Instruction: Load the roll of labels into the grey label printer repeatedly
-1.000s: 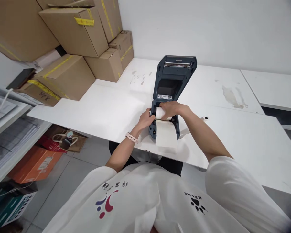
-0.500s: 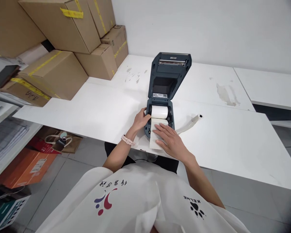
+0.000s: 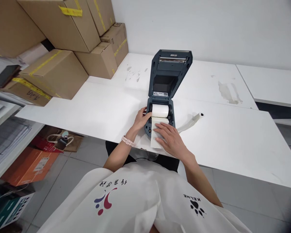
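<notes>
A dark grey label printer (image 3: 149, 103) stands on the white table with its lid (image 3: 151, 76) tilted up and back. Inside it lies a white label roll (image 3: 160, 110), and a strip of labels (image 3: 156, 139) runs from it over the printer's front toward me. My left hand (image 3: 141, 119) grips the printer's left side, thumb on the inner edge near the roll, fingers outside. Across the strip my right hand (image 3: 171, 137) rests flat with its fingers spread. Right of the printer is a thin, curled whitish strip (image 3: 192, 121) with a dark-cored end.
Taped cardboard boxes (image 3: 55, 72) are stacked at the table's back left. A white wall (image 3: 208, 29) rises behind the table (image 3: 232, 136). On the floor at left are an orange box (image 3: 30, 163) and bags, beside a white shelf (image 3: 36, 129).
The view has shifted very slightly. Both hands keep their places on the printer and the label strip.
</notes>
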Tool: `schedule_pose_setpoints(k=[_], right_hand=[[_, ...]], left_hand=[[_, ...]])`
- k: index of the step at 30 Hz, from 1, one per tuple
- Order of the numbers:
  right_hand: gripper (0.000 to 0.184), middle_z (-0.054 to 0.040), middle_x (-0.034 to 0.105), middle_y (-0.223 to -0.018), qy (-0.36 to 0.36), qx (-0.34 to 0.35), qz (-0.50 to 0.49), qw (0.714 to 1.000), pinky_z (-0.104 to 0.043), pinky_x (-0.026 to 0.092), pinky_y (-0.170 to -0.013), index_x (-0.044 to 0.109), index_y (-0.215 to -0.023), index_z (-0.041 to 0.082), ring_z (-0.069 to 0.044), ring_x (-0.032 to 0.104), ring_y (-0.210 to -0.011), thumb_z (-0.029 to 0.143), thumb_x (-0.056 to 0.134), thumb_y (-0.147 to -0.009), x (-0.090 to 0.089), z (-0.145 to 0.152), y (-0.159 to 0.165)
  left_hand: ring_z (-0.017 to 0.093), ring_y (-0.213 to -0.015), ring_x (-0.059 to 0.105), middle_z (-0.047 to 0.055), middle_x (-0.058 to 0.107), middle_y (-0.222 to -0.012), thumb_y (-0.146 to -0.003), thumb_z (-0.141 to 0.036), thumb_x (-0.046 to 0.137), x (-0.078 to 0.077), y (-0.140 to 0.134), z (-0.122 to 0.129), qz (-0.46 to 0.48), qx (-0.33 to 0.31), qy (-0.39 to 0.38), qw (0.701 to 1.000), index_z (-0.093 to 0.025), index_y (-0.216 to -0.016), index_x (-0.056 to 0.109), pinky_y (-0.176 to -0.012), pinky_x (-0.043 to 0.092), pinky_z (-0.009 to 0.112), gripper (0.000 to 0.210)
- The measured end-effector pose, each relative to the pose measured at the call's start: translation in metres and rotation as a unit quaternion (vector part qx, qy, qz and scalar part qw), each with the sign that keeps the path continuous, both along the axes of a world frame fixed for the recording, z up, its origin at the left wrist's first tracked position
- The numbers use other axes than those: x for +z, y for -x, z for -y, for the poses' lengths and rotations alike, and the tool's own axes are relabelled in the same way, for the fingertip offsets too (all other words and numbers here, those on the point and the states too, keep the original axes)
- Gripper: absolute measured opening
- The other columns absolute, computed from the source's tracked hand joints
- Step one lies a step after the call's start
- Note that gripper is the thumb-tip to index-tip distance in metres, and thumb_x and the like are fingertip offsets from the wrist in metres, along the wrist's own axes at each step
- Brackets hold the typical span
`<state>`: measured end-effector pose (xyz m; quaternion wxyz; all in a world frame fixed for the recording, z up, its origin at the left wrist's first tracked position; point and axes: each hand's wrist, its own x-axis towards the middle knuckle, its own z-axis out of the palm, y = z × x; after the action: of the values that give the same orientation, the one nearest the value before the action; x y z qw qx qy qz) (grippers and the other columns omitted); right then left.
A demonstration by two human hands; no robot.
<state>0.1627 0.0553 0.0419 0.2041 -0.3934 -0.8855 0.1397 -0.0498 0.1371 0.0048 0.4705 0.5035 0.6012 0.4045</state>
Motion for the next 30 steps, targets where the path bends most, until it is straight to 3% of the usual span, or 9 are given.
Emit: schedule_pose_setpoints(k=[4,9,19,22,26,30], right_hand=[[0.049,-0.0090,0.059,-0.155,-0.026,-0.017,0.025,0.999,-0.059,0.046,-0.112,0.053,-0.152,0.028,-0.037,0.053,-0.141,0.046,0.047,-0.107,-0.001,0.003,0.005],[0.054,-0.0059,0.051,-0.163,-0.043,-0.019,0.059,0.997,-0.062,0.045,-0.104,0.043,-0.159,0.033,-0.041,0.052,-0.139,0.048,0.044,-0.107,-0.001,0.006,0.011],[0.049,-0.0079,0.061,-0.154,-0.061,-0.041,0.067,0.995,-0.059,0.043,-0.107,0.060,-0.142,0.025,-0.039,0.056,-0.130,0.054,0.046,-0.106,0.000,0.003,0.021],[0.052,-0.0076,0.056,-0.159,-0.076,-0.042,0.060,0.994,-0.056,0.047,-0.104,0.057,-0.146,0.021,-0.039,0.053,-0.136,0.053,0.048,-0.106,-0.005,0.007,0.020],[0.058,-0.0088,0.051,-0.163,-0.068,-0.038,0.030,0.996,-0.059,0.049,-0.106,0.052,-0.153,0.019,-0.041,0.049,-0.144,0.050,0.055,-0.104,-0.011,0.017,0.018],[0.038,-0.0085,0.070,-0.143,0.002,-0.018,-0.141,0.990,-0.055,0.055,-0.104,0.068,-0.132,0.027,-0.034,0.062,-0.134,0.049,0.058,-0.103,-0.003,0.008,0.003]], left_hand=[[0.025,-0.122,0.063,0.017,0.061,-0.146,-0.092,-0.048,0.062,-0.002,-0.001,0.000,0.009,0.009,-0.009,1.000,-0.017,-0.148,0.052,-0.097,0.054,0.034,0.064],[0.025,-0.119,0.065,0.017,0.062,-0.143,-0.092,-0.046,0.062,-0.001,-0.002,0.001,0.012,0.017,-0.008,1.000,-0.018,-0.147,0.054,-0.096,0.054,0.035,0.063],[0.026,-0.119,0.066,0.017,0.063,-0.142,-0.092,-0.044,0.062,0.004,-0.004,0.003,0.023,0.028,-0.001,0.999,-0.015,-0.145,0.055,-0.099,0.054,0.038,0.060],[0.031,-0.132,0.061,0.016,0.059,-0.151,-0.094,-0.052,0.062,0.011,-0.010,0.023,0.056,0.015,0.002,0.998,-0.019,-0.150,0.051,-0.107,0.052,0.043,0.066],[0.032,-0.151,0.047,0.008,0.048,-0.165,-0.092,-0.056,0.067,0.017,-0.016,0.070,0.098,-0.008,-0.018,0.995,-0.030,-0.157,0.043,-0.120,0.045,0.044,0.074],[0.034,-0.149,0.050,0.010,0.049,-0.164,-0.091,-0.057,0.068,0.014,-0.010,0.101,0.144,-0.012,0.041,0.989,-0.026,-0.161,0.038,-0.119,0.048,0.046,0.082]])
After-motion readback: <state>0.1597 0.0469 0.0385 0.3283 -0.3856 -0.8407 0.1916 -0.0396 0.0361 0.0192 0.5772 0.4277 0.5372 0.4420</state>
